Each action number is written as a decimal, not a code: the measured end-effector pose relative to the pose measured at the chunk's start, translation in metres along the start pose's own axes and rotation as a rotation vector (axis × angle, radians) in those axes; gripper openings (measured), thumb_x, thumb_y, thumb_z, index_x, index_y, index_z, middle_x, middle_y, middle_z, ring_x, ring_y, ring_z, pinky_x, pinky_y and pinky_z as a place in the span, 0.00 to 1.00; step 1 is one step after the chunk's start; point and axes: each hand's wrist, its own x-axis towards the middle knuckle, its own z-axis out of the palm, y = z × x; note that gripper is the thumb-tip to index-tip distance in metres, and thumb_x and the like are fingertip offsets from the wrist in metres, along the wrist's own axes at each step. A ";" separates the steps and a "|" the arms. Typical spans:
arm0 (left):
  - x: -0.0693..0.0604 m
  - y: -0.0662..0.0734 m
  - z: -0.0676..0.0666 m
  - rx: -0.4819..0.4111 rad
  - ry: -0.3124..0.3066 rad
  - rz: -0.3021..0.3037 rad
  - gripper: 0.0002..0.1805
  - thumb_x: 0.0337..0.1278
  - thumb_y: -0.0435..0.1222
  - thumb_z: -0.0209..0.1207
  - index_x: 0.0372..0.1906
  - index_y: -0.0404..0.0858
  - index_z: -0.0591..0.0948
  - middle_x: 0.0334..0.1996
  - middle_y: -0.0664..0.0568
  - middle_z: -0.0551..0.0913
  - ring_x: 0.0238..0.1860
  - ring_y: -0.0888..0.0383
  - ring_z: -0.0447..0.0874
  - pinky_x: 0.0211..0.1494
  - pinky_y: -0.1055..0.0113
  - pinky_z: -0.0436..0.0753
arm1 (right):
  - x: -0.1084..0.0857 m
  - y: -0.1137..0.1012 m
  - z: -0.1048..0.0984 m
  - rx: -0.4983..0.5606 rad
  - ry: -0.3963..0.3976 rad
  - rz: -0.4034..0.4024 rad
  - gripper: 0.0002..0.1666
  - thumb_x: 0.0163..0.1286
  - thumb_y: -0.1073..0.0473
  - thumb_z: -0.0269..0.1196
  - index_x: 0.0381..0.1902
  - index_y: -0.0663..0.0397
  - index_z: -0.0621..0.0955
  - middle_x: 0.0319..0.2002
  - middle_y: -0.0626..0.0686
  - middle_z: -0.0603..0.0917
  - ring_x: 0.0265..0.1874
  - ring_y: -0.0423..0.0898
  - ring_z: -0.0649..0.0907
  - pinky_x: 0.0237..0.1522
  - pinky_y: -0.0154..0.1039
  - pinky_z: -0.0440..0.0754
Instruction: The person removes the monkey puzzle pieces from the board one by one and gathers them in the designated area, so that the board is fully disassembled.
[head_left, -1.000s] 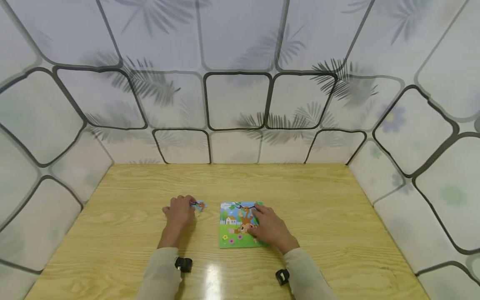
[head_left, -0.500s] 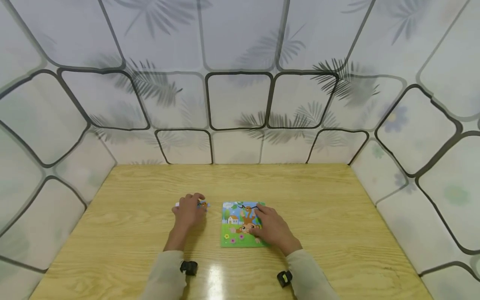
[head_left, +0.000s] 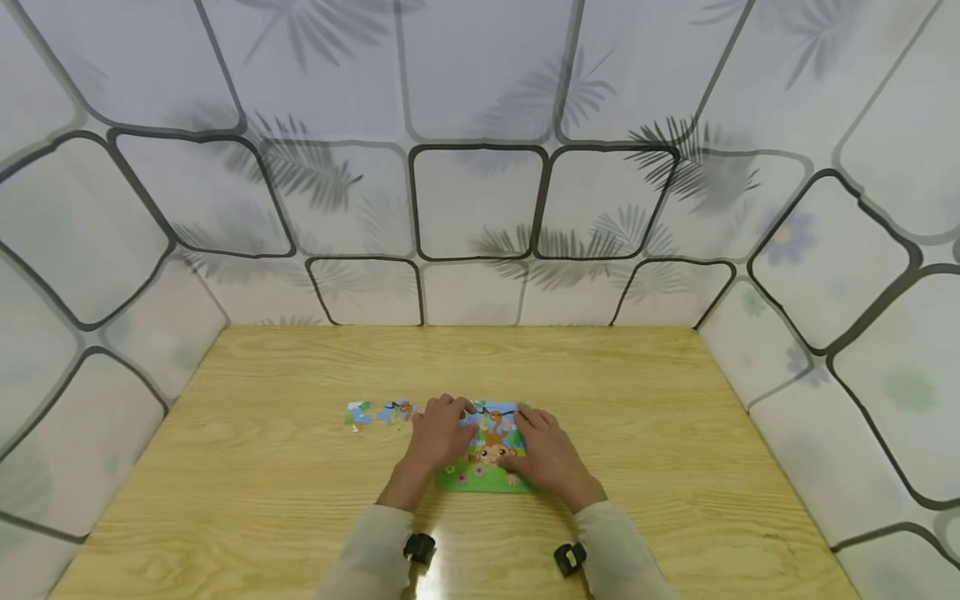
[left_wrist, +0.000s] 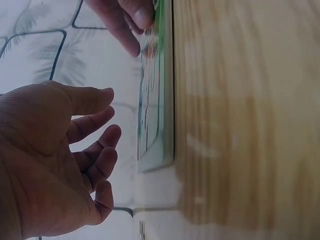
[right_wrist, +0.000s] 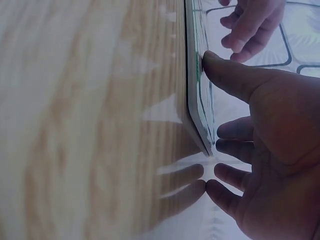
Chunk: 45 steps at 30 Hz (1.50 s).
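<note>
A flat square jigsaw puzzle with a monkey picture, green along its near side, lies on the table. Over its upper left part hovers my left hand, fingers loosely bent. The left wrist view shows nothing between that hand's thumb and fingers, which stand apart from the puzzle's surface. My right hand rests at the puzzle's right side. In the right wrist view its thumb touches the top face, while the other fingers lie around the far corner, relaxed. My left hand hides part of the picture.
Loose puzzle pieces lie left of the puzzle, and a part with a small monkey lies nearer my left hand. The wooden table meets patterned fabric walls at the back and sides.
My left hand has moved right, from the loose pieces to above the puzzle's upper left part, uncovering those pieces. My right hand has stayed at the puzzle's right side.
</note>
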 end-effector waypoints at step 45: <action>0.021 0.039 0.032 0.094 -0.124 -0.102 0.10 0.59 0.45 0.64 0.40 0.46 0.80 0.43 0.49 0.77 0.47 0.48 0.71 0.53 0.42 0.65 | -0.002 0.007 -0.004 -0.059 -0.039 0.122 0.53 0.56 0.29 0.65 0.70 0.56 0.68 0.73 0.54 0.65 0.70 0.57 0.65 0.62 0.63 0.67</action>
